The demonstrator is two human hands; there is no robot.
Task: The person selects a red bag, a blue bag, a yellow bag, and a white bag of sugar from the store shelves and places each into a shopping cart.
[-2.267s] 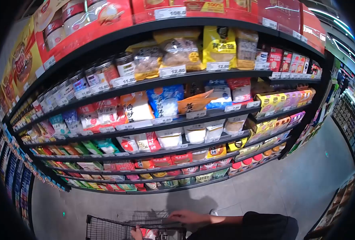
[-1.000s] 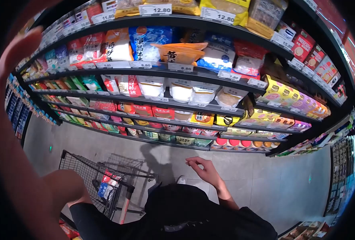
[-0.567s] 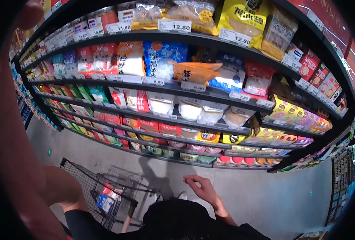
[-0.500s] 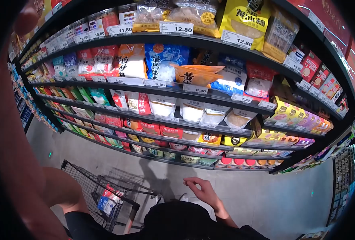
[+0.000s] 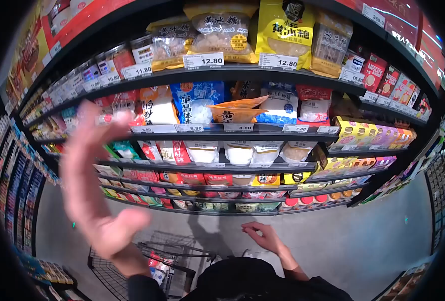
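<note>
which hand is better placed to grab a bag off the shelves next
Probably the left hand: it appears raised and open in front of the shelves. The right hand is lower, over the floor, fingers loosely curled.

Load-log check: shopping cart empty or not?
Not empty: red, white and blue packaging shows inside the shopping cart. How full, cannot tell; the left forearm hides part.
</note>
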